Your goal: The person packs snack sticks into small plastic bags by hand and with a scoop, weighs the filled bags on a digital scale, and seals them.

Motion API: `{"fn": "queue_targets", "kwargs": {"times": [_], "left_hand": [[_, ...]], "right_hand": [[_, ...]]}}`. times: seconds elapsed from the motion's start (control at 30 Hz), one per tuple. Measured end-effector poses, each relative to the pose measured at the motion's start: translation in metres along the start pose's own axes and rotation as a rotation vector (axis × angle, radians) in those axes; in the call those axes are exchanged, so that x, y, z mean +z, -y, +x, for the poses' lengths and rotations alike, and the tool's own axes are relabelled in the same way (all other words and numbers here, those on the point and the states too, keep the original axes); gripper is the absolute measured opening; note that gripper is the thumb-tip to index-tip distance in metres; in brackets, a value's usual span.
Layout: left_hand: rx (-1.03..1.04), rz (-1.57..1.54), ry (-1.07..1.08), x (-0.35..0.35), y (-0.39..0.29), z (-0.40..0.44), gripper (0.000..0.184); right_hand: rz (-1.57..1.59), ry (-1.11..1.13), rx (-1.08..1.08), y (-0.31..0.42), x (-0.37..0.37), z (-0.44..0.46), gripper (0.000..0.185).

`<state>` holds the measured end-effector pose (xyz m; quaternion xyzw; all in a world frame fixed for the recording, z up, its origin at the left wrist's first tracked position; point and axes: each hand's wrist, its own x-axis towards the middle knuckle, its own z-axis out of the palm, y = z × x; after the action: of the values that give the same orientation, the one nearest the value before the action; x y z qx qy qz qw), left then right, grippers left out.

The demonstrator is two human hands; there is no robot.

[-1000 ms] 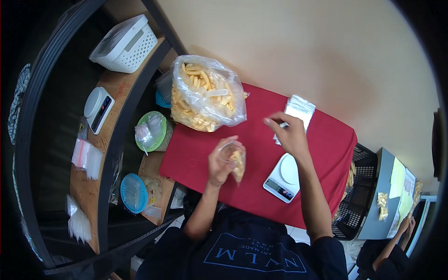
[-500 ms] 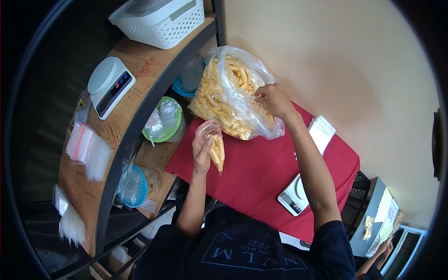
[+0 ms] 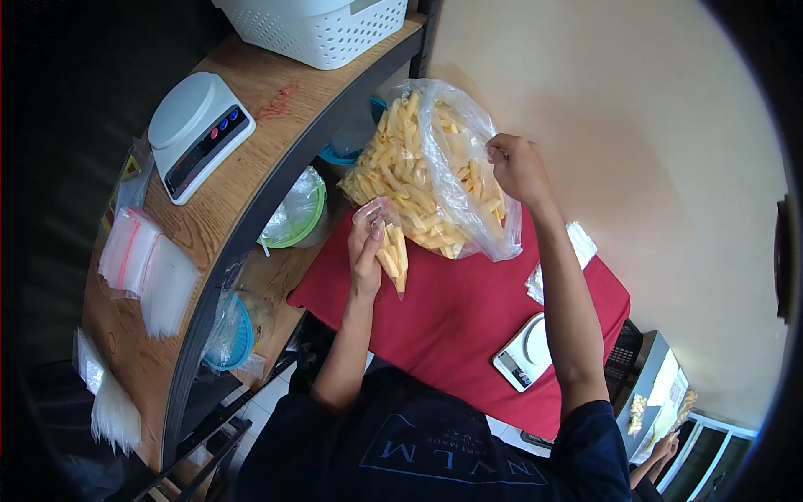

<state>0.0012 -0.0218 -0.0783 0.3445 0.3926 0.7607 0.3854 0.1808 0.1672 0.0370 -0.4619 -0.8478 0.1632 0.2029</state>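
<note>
My left hand [image 3: 366, 251] is closed round a small clear plastic bag [image 3: 391, 261], which hangs tilted with several pale yellow snack sticks inside. Just beyond it, a large clear plastic bag [image 3: 443, 180] full of the same yellow sticks [image 3: 410, 167] lies open on the table. My right hand [image 3: 520, 167] is at the right side of that bag's mouth, its fingers pinched together at the plastic edge. The fingertips are partly hidden.
A red-covered table [image 3: 435, 309] bears a white kitchen scale [image 3: 524, 351] and white packets [image 3: 583, 247]. On the wooden shelf [image 3: 222, 217] at left are another scale [image 3: 201, 138], plastic bags [image 3: 142, 259] and a white basket [image 3: 335, 33]. Another person's hands [image 3: 665, 448] show at lower right.
My right hand has moved up and to the right, out from over the large bag's opening to its edge. My left hand still holds the small bag. The view has shifted slightly.
</note>
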Motion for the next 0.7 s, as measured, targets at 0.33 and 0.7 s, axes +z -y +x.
{"fn": "queue_targets", "kwargs": {"times": [0.33,0.7], "left_hand": [[0.048,0.102,-0.061,-0.023,-0.003,0.085,0.044],[-0.197,0.141,0.070,-0.026,0.006,0.129,0.044]], "right_hand": [[0.284,-0.039,0.125,-0.003,0.020,0.011,0.020],[0.258,0.095,0.319,0.018,0.017,0.009,0.019]]}}
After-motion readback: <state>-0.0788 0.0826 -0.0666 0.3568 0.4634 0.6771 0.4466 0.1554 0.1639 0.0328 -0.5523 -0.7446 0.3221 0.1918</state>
